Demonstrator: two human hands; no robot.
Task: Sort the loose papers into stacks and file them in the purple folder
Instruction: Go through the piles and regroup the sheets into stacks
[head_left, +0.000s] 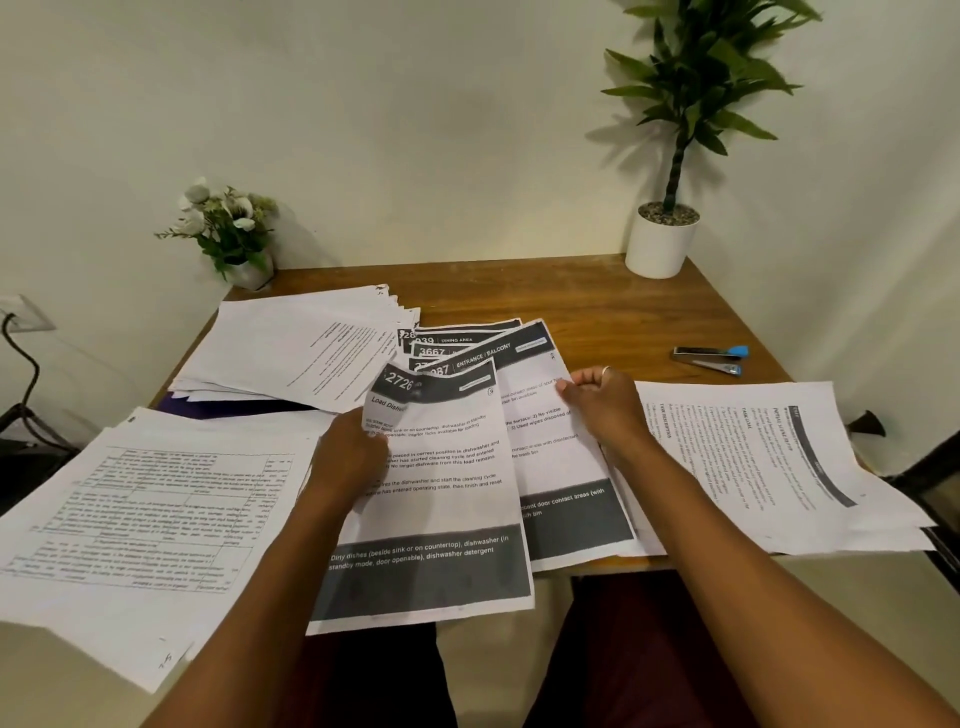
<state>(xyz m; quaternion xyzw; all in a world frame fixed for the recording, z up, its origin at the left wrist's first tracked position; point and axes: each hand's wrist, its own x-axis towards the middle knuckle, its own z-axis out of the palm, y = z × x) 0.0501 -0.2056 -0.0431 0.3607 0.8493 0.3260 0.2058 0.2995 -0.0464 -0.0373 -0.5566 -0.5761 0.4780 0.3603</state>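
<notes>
The left hand (348, 457) pinches the thin dark-banded sheet (441, 499) at nine o'clock — the right hand (602, 405) has its grip on the neighbouring sheet (561, 467) at three o'clock.

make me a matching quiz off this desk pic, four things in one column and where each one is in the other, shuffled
Things
1 stapler
2 purple folder
3 2726 sheet
4 entrance/balcony sheet

Places
A in the grip of the left hand
B on the bare desk, far right
C in the grip of the right hand
D under the back left paper pile

Pairs: 1-B, 2-D, 3-A, 4-C
</notes>
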